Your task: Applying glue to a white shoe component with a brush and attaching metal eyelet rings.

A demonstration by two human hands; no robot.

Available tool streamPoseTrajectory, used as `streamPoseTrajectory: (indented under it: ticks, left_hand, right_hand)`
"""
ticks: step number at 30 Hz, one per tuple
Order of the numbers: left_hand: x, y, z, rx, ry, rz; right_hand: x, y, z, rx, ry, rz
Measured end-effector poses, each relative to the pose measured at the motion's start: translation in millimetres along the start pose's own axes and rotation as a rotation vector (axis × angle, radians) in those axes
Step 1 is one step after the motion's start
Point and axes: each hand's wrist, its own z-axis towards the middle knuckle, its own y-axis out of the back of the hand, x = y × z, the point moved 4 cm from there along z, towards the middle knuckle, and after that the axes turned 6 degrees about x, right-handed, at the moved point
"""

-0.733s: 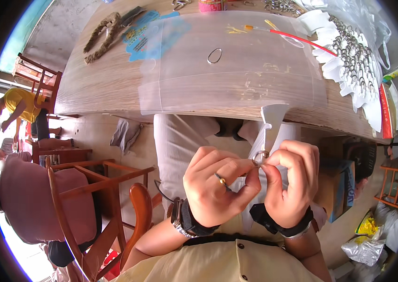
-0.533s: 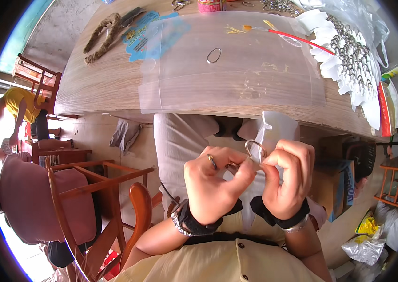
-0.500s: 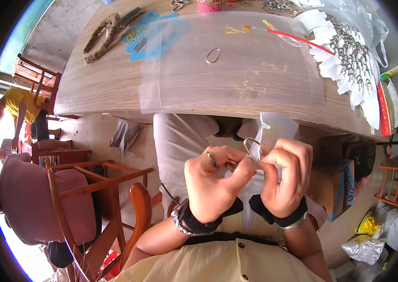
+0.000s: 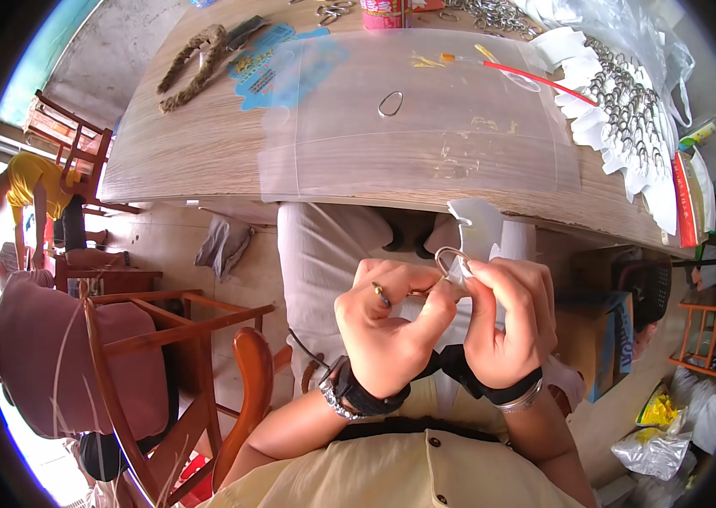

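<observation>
Both my hands meet above my lap, fingertips nearly touching. My left hand (image 4: pixel 388 330) is closed, its thumb and bent forefinger gripping a thin metal loop (image 4: pixel 442 251) whose rounded end sticks up between the hands. My right hand (image 4: pixel 506 317) pinches a white, notched, paper-like strip (image 4: pixel 481 224) against the loop. The strip stands up beyond my fingers towards the table edge; how it joins the loop is hidden by my fingertips. A teardrop-shaped metal ring (image 4: pixel 390 104) lies alone on the clear plastic sheet (image 4: pixel 324 161).
On the wooden table (image 4: pixel 172 169) lie a red-handled brush (image 4: pixel 536 79), a brown rope loop (image 4: pixel 180 76), a blue card (image 4: pixel 265 76) and a pink can (image 4: pixel 385 13). White strips with many metal loops (image 4: pixel 629 102) sit at right. A wooden chair (image 4: pixel 197 339) stands left.
My right hand has shifted slightly left, its fingers closing in nearer the loop. The strip's upper end now leans left. The whole view has moved slightly.
</observation>
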Motion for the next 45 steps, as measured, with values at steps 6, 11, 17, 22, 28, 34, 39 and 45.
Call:
streamPoseTrajectory:
  ticks: [6, 11, 17, 22, 28, 34, 39, 45]
  left_hand:
    - [-9, 4, 1, -0.001, -0.292, 0.187]
    - [-11, 5, -1, -0.017, -0.381, 0.227]
    - [-13, 6, -1, 0.0, -0.373, 0.223]
    - [-12, 7, -1, 0.015, -0.335, 0.218]
    - [-18, 4, 0, 0.004, -0.396, 0.289]
    - [-21, 1, 0, 0.016, -0.425, 0.362]
    - [-17, 1, 4, 0.029, -0.317, 0.298]
    - [-10, 0, 5, 0.073, -0.023, 0.131]
  right_hand:
    - [6, 6, -3, 0.035, 0.033, -0.076]
    - [11, 8, -3, 0.024, 0.054, -0.048]
    - [7, 6, -2, 0.022, -0.066, 0.158]
    - [3, 8, 2, 0.086, -0.204, 0.32]
    - [3, 14, 8, 0.122, -0.287, 0.388]
    - [-1, 19, 12, 0.217, -0.321, 0.299]
    - [10, 18, 6, 0.084, -0.228, 0.025]
    - [6, 9, 0, 0.084, -0.028, 0.009]
